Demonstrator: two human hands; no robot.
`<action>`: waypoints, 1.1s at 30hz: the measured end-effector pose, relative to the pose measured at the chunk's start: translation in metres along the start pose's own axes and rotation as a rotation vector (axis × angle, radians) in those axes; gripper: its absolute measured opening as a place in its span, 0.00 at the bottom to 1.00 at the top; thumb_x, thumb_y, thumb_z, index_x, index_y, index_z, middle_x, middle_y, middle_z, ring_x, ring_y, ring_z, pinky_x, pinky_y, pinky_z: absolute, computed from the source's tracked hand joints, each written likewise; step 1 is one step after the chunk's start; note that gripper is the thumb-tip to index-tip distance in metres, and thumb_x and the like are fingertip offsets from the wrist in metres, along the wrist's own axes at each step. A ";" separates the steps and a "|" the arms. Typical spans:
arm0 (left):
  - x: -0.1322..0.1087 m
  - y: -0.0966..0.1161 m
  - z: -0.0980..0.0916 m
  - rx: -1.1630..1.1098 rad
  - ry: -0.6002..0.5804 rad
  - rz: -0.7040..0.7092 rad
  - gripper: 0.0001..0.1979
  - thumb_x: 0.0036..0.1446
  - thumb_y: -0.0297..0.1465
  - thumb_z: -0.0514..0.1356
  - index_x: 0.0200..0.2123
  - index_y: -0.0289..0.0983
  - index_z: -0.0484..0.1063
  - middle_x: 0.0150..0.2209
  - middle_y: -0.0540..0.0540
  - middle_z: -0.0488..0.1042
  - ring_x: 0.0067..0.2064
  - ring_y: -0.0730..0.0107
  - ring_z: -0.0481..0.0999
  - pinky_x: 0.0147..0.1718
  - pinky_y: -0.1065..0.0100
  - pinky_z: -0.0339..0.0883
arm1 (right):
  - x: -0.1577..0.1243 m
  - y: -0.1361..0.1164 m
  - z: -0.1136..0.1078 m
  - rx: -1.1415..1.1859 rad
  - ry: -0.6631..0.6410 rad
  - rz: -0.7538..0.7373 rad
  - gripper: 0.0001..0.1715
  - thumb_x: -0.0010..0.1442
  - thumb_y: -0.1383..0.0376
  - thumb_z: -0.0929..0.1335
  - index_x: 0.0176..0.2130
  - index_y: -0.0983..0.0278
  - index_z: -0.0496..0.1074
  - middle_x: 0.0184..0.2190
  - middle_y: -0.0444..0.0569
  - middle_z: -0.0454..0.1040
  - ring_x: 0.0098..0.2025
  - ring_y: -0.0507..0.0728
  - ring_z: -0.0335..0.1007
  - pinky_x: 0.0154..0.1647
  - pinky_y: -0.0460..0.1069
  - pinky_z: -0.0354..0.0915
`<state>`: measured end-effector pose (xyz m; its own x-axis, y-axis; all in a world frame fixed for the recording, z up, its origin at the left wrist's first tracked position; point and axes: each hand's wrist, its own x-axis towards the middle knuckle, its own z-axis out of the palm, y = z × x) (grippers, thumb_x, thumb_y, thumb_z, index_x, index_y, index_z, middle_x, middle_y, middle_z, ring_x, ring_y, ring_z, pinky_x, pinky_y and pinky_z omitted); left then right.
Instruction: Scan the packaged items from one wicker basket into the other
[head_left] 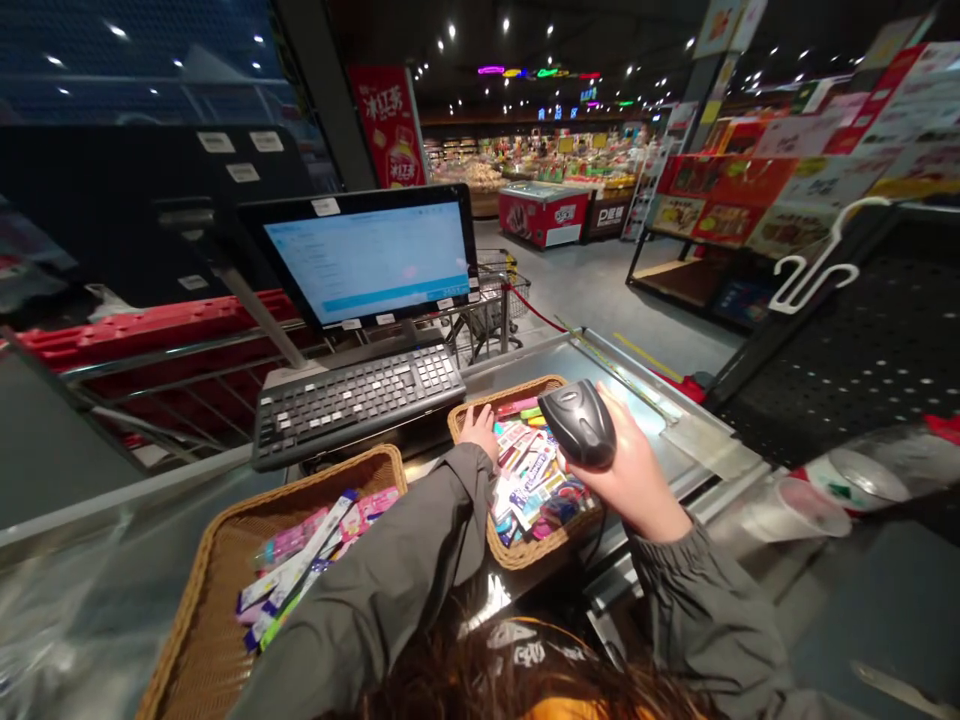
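the right hand [636, 478] is closed round a black scanner [577, 424], holding it above the far right part of the right basket [541, 554]. the left hand [480, 434] is at that basket's left side, by the rim, fingers slightly spread; whether it grips the rim or a pack, i cannot tell. the two hands are apart, with the basket's loose packs [531, 472] between them.

the step in hand seems to be working at this basket, scanner in one hand and the other hand among or beside the goods. the next move, as i judge it, calls for a clear line between scanner and whatever is to be read, and for the left fingers to part one pack from the heap, since the packs overlap.

the left basket [201, 605] is near left, with more packs [319, 560] in it; the left sleeve [390, 535] crosses over its right part and hides some. beyond it, the keyboard [360, 397] and monitor [371, 258] stand on the counter [154, 535], close to the left hand, so a wide reach that way could bump the keys. a clear tub [806, 510] lies at right, beyond the right sleeve [701, 590].
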<state>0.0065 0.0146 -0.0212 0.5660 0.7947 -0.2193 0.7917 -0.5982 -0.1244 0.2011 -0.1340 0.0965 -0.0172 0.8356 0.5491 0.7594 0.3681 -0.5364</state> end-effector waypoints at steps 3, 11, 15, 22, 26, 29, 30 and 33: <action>0.006 0.000 0.004 -0.006 -0.047 -0.010 0.30 0.45 0.40 0.67 0.53 0.39 0.73 0.68 0.37 0.53 0.71 0.48 0.41 0.65 0.42 0.23 | 0.004 0.008 0.000 0.007 -0.004 0.010 0.42 0.50 0.56 0.73 0.60 0.65 0.63 0.61 0.64 0.65 0.68 0.73 0.50 0.66 0.72 0.48; 0.008 0.003 0.002 -0.064 -0.069 -0.024 0.24 0.47 0.38 0.68 0.48 0.38 0.76 0.69 0.36 0.53 0.71 0.47 0.39 0.65 0.39 0.26 | 0.013 0.015 0.003 0.024 -0.037 0.026 0.41 0.51 0.56 0.72 0.60 0.66 0.62 0.60 0.65 0.65 0.69 0.71 0.49 0.67 0.71 0.46; 0.011 0.007 0.006 -0.120 -0.082 -0.050 0.25 0.43 0.45 0.69 0.44 0.38 0.78 0.67 0.35 0.56 0.71 0.43 0.42 0.64 0.36 0.34 | 0.012 0.015 0.005 0.035 -0.055 0.031 0.40 0.52 0.56 0.71 0.60 0.66 0.61 0.60 0.65 0.65 0.69 0.71 0.49 0.66 0.72 0.48; 0.011 0.016 0.008 -0.180 -0.050 -0.123 0.27 0.39 0.48 0.69 0.40 0.37 0.78 0.60 0.32 0.67 0.68 0.40 0.53 0.62 0.36 0.43 | 0.009 0.004 0.005 0.014 -0.082 0.013 0.37 0.52 0.59 0.71 0.59 0.63 0.63 0.59 0.60 0.66 0.69 0.71 0.49 0.66 0.72 0.48; 0.000 0.018 -0.009 -0.194 0.063 -0.107 0.27 0.41 0.39 0.69 0.47 0.37 0.74 0.60 0.34 0.66 0.68 0.45 0.53 0.64 0.38 0.43 | 0.006 -0.002 0.004 -0.003 -0.099 0.006 0.36 0.52 0.60 0.71 0.59 0.62 0.64 0.59 0.59 0.66 0.69 0.72 0.48 0.66 0.73 0.47; -0.016 0.016 -0.030 -0.198 0.184 -0.070 0.24 0.48 0.34 0.64 0.50 0.37 0.71 0.61 0.37 0.65 0.70 0.51 0.48 0.66 0.39 0.38 | 0.003 -0.004 0.004 -0.006 -0.073 0.008 0.35 0.53 0.60 0.70 0.58 0.63 0.64 0.59 0.60 0.66 0.69 0.72 0.47 0.66 0.73 0.48; -0.022 0.013 -0.038 -0.200 0.238 -0.054 0.22 0.49 0.33 0.63 0.49 0.37 0.70 0.62 0.37 0.64 0.70 0.52 0.47 0.66 0.39 0.37 | 0.002 -0.005 0.004 -0.007 -0.061 0.012 0.35 0.53 0.60 0.70 0.58 0.63 0.64 0.59 0.61 0.66 0.69 0.72 0.48 0.66 0.73 0.48; -0.046 0.001 -0.065 -0.199 0.448 -0.013 0.13 0.51 0.32 0.62 0.41 0.37 0.71 0.64 0.37 0.62 0.70 0.49 0.47 0.65 0.37 0.37 | 0.001 -0.009 0.005 -0.019 -0.035 0.019 0.36 0.53 0.59 0.70 0.59 0.64 0.62 0.58 0.63 0.66 0.69 0.72 0.49 0.65 0.74 0.48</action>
<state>-0.0039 -0.0159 0.0521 0.5648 0.7940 0.2249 0.8029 -0.5917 0.0726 0.1904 -0.1343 0.0988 -0.0255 0.8564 0.5157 0.7720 0.3447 -0.5341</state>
